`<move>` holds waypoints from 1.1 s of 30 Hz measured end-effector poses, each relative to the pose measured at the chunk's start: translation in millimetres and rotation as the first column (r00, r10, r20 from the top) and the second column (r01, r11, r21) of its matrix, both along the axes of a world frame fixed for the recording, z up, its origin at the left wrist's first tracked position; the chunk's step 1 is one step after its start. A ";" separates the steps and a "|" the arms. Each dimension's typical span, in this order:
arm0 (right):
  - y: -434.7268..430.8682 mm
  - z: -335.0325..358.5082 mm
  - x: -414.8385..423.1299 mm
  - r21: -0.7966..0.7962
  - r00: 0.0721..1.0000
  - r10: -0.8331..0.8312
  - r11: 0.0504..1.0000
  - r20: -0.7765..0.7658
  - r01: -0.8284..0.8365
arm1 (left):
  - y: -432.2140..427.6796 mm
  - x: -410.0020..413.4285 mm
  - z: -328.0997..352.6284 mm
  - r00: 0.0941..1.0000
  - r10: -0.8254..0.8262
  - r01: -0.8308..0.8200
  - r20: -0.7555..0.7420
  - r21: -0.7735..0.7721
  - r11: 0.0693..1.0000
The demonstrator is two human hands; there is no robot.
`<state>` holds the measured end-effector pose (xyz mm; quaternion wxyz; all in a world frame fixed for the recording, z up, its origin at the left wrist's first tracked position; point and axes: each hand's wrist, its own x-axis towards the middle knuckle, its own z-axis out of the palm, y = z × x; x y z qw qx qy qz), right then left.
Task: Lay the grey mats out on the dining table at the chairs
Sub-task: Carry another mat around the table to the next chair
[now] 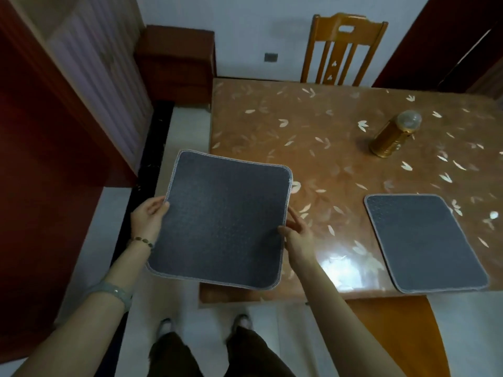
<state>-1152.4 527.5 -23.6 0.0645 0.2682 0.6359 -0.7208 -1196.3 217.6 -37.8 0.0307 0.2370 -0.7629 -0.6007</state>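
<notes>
Grey mats are seen in two places: one rounded-square mat [226, 221], coarse-woven with pale stitched edging, is held level over the worktop's [313, 137] near left corner, its side edges pinched by the left hand [149, 216] grip and right hand [298, 235] grip. A second mat [424, 240] lies flat at the glossy, leaf-patterned worktop's near edge.

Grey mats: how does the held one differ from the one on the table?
The held mat is off the table, gripped at its side edges by the left hand and right hand, overhanging the table's corner. The laid mat lies flat on the table, untouched. Both are grey with pale stitched borders.
</notes>
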 end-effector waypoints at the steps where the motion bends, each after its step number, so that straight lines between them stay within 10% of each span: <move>1: -14.1 6.5 -6.2 0.006 1.000 0.010 1.000 -0.024 -0.010 | -14.3 0.7 3.9 1.000 0.025 -0.024 -0.011 0.035 0.999; 17: -261.9 21.8 -67.1 0.163 0.999 -0.009 0.986 -0.045 0.016 | -250.7 -27.9 45.2 0.993 0.115 -0.103 -0.035 0.247 0.964; 33: -298.4 9.7 -240.0 0.159 0.995 -0.100 0.982 -0.024 0.103 | -289.6 -199.1 19.5 0.995 0.097 -0.088 -0.009 0.338 0.937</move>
